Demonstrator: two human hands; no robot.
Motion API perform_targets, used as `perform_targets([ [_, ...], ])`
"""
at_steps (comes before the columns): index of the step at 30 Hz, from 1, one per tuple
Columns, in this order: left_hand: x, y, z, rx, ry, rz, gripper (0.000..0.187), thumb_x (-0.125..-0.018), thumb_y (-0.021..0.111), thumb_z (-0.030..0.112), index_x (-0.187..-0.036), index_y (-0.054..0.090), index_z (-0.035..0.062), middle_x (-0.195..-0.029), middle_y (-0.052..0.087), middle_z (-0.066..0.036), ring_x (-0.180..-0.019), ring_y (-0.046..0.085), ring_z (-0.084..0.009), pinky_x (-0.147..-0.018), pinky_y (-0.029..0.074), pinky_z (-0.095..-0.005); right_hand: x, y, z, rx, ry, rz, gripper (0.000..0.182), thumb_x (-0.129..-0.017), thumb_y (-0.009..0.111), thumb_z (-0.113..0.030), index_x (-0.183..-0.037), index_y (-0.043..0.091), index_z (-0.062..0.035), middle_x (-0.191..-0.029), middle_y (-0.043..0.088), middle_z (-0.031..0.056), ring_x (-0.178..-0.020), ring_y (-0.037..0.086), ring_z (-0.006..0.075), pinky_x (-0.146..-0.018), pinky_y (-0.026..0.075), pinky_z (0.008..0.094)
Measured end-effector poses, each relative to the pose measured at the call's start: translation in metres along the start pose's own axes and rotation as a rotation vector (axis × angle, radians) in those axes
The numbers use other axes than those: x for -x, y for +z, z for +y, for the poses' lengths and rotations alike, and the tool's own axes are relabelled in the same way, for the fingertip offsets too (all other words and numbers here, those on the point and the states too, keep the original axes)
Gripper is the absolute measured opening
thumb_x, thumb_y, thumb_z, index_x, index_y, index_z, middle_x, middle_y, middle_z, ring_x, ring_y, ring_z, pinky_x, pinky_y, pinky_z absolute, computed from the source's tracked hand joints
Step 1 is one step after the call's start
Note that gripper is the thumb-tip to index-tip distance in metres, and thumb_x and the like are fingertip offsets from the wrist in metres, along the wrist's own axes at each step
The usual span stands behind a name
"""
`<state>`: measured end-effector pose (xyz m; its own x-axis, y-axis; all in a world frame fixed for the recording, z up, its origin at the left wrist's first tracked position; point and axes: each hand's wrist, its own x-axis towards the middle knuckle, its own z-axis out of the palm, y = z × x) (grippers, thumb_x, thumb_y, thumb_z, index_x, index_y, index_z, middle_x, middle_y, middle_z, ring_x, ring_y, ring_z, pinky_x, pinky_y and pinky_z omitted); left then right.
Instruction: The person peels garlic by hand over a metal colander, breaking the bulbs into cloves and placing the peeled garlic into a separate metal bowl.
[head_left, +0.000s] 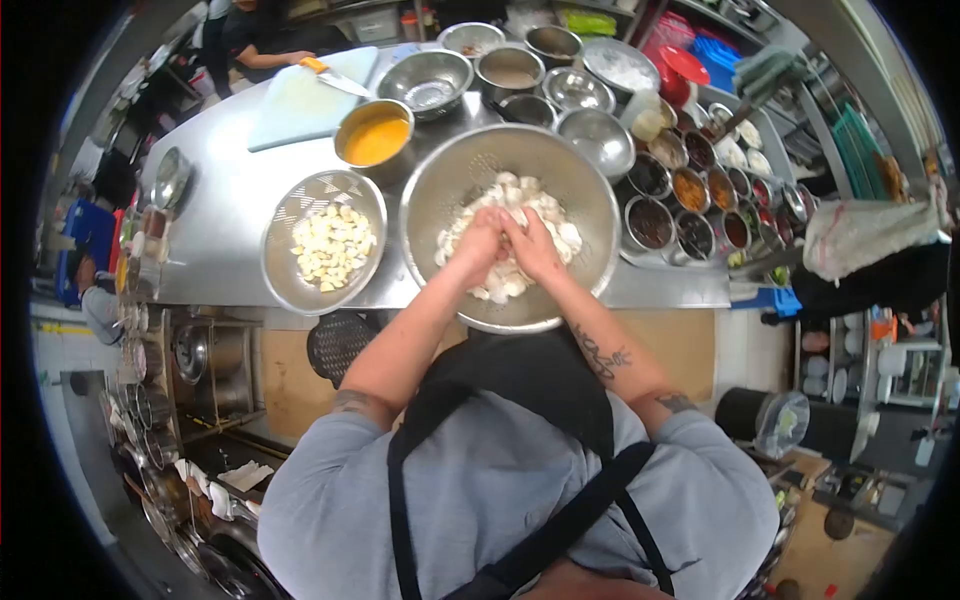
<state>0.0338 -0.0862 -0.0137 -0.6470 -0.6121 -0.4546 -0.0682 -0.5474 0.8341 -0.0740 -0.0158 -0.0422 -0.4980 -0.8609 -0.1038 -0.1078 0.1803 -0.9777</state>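
Observation:
Over a large metal colander (420, 215) my two hands are pressed together, fingers curled in toward each other. My left hand (484, 240) and my right hand (532, 243) meet at the middle, right at a heap of whitish, glossy food pieces (565, 238). Both hands are closed, and I cannot tell what sits between the palms. The pieces spread around and below the fingers inside the colander. Just to the left stands a smaller perforated strainer (275, 250) with pale yellow, cut chunks (335, 245) in it.
Behind the colander are a pot of orange liquid (377, 140) and several metal bowls (425, 85). A knife (338, 78) lies on a pale cutting board (290, 110) at back left. Ingredient containers (690, 190) crowd the right side. Another person's arm (262, 60) shows beyond the steel table (215, 240).

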Motion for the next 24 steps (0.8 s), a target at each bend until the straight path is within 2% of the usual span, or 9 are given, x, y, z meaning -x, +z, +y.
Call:
perform_targets([
  [3, -0.015, -0.013, -0.012, 0.435, -0.082, -0.153, 0.022, -0.104, 0.040, 0.019, -0.122, 0.049, 0.0074, -0.116, 0.058, -0.008, -0.095, 0.060, -0.0188, -0.076, 0.050, -0.0303, -0.003, -0.008, 0.005, 0.116, 0.048, 0.051, 0.054, -0.095, 0.060, -0.041, -0.122, 0.052, 0.0041, -0.087, 0.068, 0.0223, -0.082, 0.068, 0.0231, -0.071, 0.052, 0.0379],
  [6, 0.000, -0.004, 0.002, 0.550, -0.163, -0.142, 0.026, -0.106, 0.036, 0.020, -0.125, 0.046, 0.0062, -0.118, 0.057, -0.009, -0.093, 0.059, -0.0192, -0.075, 0.052, -0.0306, 0.004, -0.012, -0.015, 0.228, 0.016, 0.012, 0.049, -0.095, 0.060, -0.039, -0.116, 0.054, 0.0047, -0.083, 0.066, 0.0207, -0.079, 0.067, 0.0240, -0.069, 0.051, 0.0379],
  [9, -0.007, -0.016, -0.008, 0.590, -0.123, -0.248, 0.029, -0.107, 0.032, 0.022, -0.129, 0.043, 0.0062, -0.119, 0.057, -0.011, -0.091, 0.059, -0.0179, -0.069, 0.051, -0.0267, 0.007, -0.008, -0.011, 0.192, -0.042, 0.022, 0.043, -0.096, 0.059, -0.036, -0.111, 0.056, 0.0041, -0.077, 0.063, 0.0173, -0.073, 0.063, 0.0220, -0.065, 0.049, 0.0373],
  [10, -0.008, -0.012, -0.011, 0.658, -0.146, -0.214, 0.027, -0.108, 0.029, 0.024, -0.127, 0.043, 0.0094, -0.114, 0.057, -0.010, -0.082, 0.059, -0.0160, -0.058, 0.048, -0.0242, 0.008, -0.005, -0.007, 0.197, -0.079, 0.064, 0.040, -0.097, 0.059, -0.034, -0.111, 0.055, 0.0033, -0.075, 0.060, 0.0161, -0.066, 0.059, 0.0212, -0.062, 0.048, 0.0360],
  [11, -0.012, -0.004, -0.013, 0.636, -0.108, -0.131, 0.026, -0.108, 0.030, 0.024, -0.126, 0.043, 0.0106, -0.111, 0.057, -0.009, -0.080, 0.059, -0.0158, -0.056, 0.046, -0.0244, 0.008, 0.002, -0.004, -0.090, 0.030, 0.056, 0.036, -0.097, 0.059, -0.032, -0.110, 0.053, 0.0015, -0.072, 0.059, 0.0150, -0.065, 0.059, 0.0197, -0.062, 0.048, 0.0366],
  [14, -0.023, 0.009, -0.033, 0.590, -0.009, 0.063, 0.020, -0.108, 0.030, 0.024, -0.120, 0.042, 0.0156, -0.096, 0.056, -0.006, -0.069, 0.055, -0.0140, -0.048, 0.041, -0.0258, -0.004, -0.005, 0.003, 0.180, -0.036, -0.001, 0.036, -0.096, 0.058, -0.034, -0.106, 0.052, 0.0002, -0.072, 0.062, 0.0197, -0.070, 0.065, 0.0280, -0.065, 0.050, 0.0410],
  [17, 0.002, 0.031, 0.005, 0.384, 0.017, 0.183, 0.020, -0.107, 0.029, 0.023, -0.118, 0.043, 0.0149, -0.095, 0.058, -0.006, -0.066, 0.053, -0.0125, -0.045, 0.037, -0.0254, 0.003, -0.003, -0.023, 0.301, -0.124, 0.035, 0.038, -0.096, 0.057, -0.037, -0.104, 0.052, -0.0002, -0.075, 0.064, 0.0241, -0.074, 0.067, 0.0357, -0.067, 0.051, 0.0435],
  [22, -0.009, 0.002, 0.006, 0.056, -0.042, -0.103, 0.040, -0.106, 0.035, 0.031, -0.144, 0.034, 0.0184, -0.104, 0.060, -0.005, -0.056, 0.046, -0.0085, -0.044, 0.030, -0.0223, -0.002, -0.008, -0.029, 0.196, -0.028, 0.025, 0.047, -0.097, 0.052, -0.046, -0.111, 0.053, -0.0009, -0.094, 0.066, 0.0268, -0.091, 0.066, 0.0391, -0.080, 0.049, 0.0437],
  [24, -0.008, 0.007, 0.008, -0.043, -0.039, -0.040, 0.038, -0.106, 0.034, 0.033, -0.141, 0.037, 0.0177, -0.106, 0.058, -0.005, -0.058, 0.046, -0.0086, -0.046, 0.031, -0.0233, -0.002, -0.010, -0.024, 0.204, 0.049, 0.002, 0.053, -0.099, 0.047, -0.050, -0.119, 0.053, -0.0013, -0.109, 0.065, 0.0266, -0.104, 0.062, 0.0391, -0.090, 0.046, 0.0422],
])
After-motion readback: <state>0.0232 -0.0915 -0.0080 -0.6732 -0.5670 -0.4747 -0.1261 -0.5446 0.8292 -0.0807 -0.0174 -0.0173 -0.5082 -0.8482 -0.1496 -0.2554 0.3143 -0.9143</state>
